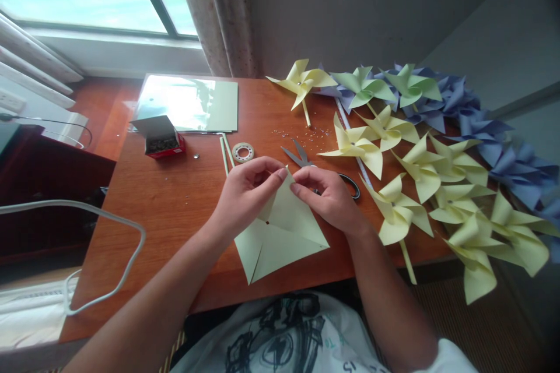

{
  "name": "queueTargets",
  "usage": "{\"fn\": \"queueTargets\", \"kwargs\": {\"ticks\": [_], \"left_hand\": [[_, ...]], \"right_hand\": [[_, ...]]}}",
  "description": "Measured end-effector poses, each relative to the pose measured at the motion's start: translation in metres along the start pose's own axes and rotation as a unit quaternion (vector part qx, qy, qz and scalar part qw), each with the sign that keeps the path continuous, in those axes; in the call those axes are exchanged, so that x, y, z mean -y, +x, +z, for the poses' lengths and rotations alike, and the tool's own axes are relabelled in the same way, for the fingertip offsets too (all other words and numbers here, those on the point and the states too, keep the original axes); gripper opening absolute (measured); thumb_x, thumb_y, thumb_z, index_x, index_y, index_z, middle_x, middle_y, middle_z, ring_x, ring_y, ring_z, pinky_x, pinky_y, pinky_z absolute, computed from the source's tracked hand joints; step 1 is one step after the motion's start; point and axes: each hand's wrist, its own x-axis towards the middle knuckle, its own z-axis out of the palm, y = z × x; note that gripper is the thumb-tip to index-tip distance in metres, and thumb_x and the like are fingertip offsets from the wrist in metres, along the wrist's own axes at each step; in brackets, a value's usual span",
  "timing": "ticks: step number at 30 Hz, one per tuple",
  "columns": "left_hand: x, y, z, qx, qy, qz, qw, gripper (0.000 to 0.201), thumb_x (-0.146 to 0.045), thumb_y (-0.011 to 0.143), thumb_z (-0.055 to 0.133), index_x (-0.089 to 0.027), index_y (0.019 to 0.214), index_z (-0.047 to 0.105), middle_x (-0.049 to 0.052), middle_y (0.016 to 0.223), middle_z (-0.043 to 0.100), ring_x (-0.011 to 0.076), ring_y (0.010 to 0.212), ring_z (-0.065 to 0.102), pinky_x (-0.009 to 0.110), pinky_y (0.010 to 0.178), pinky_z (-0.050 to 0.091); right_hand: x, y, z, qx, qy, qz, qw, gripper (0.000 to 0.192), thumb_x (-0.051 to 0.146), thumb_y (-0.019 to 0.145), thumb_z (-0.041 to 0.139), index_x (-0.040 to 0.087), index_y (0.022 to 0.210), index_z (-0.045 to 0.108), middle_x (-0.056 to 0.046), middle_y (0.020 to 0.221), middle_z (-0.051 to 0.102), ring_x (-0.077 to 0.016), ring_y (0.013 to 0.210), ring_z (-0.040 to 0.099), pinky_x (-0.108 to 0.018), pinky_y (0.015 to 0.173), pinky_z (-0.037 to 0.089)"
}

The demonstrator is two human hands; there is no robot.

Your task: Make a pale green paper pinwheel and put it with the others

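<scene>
A pale green paper square, slit from its corners toward a small dark hole near the middle, lies tilted at the front of the table. My left hand pinches its far corner between thumb and forefinger. Close beside it, my right hand pinches the same corner region from the other side. Just beyond my right hand are scissors with spread blades and a black handle, partly covered by that hand. A roll of tape and thin pale green paper sticks lie past my left hand.
Yellow pinwheels, green pinwheels and purple pinwheels crowd the right side. A small open red box of dark bits stands left, near a glossy sheet pack. Paper scraps dot the table; a white cable loops at left.
</scene>
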Motion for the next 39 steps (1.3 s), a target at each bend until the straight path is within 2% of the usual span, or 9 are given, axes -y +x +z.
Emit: {"fn": "queueTargets", "kwargs": {"ticks": [6,10,15,18,21,25,28,33,39], "left_hand": [[0.000,0.001,0.000,0.004,-0.018,0.006,1.000,0.013,-0.028,0.081,0.077,-0.016,0.082,0.072,0.002,0.078,0.064,0.0133,0.071,0.055,0.024,0.061,0.041],[0.003,0.000,-0.001,0.007,-0.001,-0.002,1.000,0.016,-0.031,0.082,0.076,-0.016,0.082,0.072,0.002,0.074,0.062,0.0131,0.068,0.052,0.025,0.059,0.038],[0.004,0.000,0.000,0.025,0.014,0.008,1.000,0.017,-0.032,0.082,0.077,-0.015,0.081,0.074,0.003,0.075,0.063,0.0113,0.063,0.047,0.025,0.054,0.033],[0.001,0.001,0.001,0.010,0.014,0.009,1.000,0.016,-0.030,0.083,0.076,-0.016,0.090,0.075,0.004,0.080,0.066,0.0111,0.065,0.050,0.023,0.054,0.035],[-0.001,0.002,-0.002,-0.018,-0.012,0.003,1.000,0.016,-0.028,0.085,0.074,-0.017,0.097,0.074,0.004,0.083,0.069,0.0114,0.069,0.055,0.022,0.057,0.040],[-0.001,0.003,-0.007,-0.041,-0.059,-0.002,0.997,0.010,-0.025,0.087,0.070,-0.018,0.094,0.074,0.002,0.076,0.066,0.0075,0.057,0.048,0.020,0.050,0.035],[-0.001,0.002,-0.009,-0.053,-0.080,-0.003,0.995,0.011,-0.024,0.088,0.069,-0.019,0.097,0.074,0.002,0.076,0.066,0.0067,0.055,0.046,0.020,0.047,0.032],[0.000,0.002,-0.007,-0.053,-0.090,-0.039,0.994,0.022,-0.029,0.088,0.069,-0.016,0.105,0.075,0.004,0.081,0.068,0.0070,0.054,0.047,0.020,0.044,0.028],[0.000,0.005,-0.006,-0.063,-0.118,-0.075,0.988,0.036,-0.028,0.084,0.072,-0.015,0.117,0.069,0.006,0.083,0.072,0.0079,0.054,0.048,0.021,0.044,0.028]], "right_hand": [[0.000,-0.001,0.000,0.002,0.008,0.008,1.000,0.006,0.024,0.091,0.065,0.021,0.087,0.068,0.001,0.082,0.068,-0.0159,0.078,0.063,-0.027,0.069,0.049],[-0.001,-0.002,0.001,0.003,0.012,0.006,1.000,0.007,0.025,0.092,0.065,0.021,0.088,0.069,0.001,0.083,0.068,-0.0158,0.078,0.064,-0.027,0.071,0.049],[-0.006,0.000,0.005,-0.034,0.053,0.006,0.998,0.009,0.032,0.092,0.066,0.024,0.093,0.069,0.001,0.087,0.070,-0.0172,0.082,0.066,-0.028,0.073,0.051],[-0.008,0.000,0.006,-0.074,0.065,0.007,0.995,0.007,0.030,0.090,0.068,0.023,0.088,0.070,0.001,0.083,0.070,-0.0168,0.078,0.065,-0.028,0.071,0.051],[-0.012,0.000,0.004,-0.145,0.087,0.012,0.986,0.006,0.028,0.087,0.069,0.023,0.083,0.070,0.002,0.078,0.067,-0.0149,0.072,0.061,-0.027,0.068,0.049],[-0.018,0.002,-0.001,-0.247,0.178,0.016,0.952,0.005,0.028,0.083,0.071,0.024,0.082,0.069,0.005,0.071,0.060,-0.0117,0.062,0.053,-0.024,0.060,0.043],[-0.019,0.004,-0.004,-0.286,0.236,0.018,0.929,0.006,0.029,0.082,0.069,0.023,0.082,0.066,0.005,0.071,0.058,-0.0114,0.061,0.050,-0.025,0.060,0.043],[-0.015,0.006,-0.006,-0.304,0.265,0.018,0.915,0.010,0.031,0.081,0.067,0.023,0.083,0.061,0.004,0.072,0.057,-0.0138,0.064,0.054,-0.027,0.062,0.047],[-0.008,0.003,-0.008,-0.271,0.251,0.024,0.929,0.006,0.030,0.080,0.061,0.025,0.081,0.058,0.000,0.074,0.060,-0.0194,0.073,0.064,-0.033,0.070,0.053]]}}
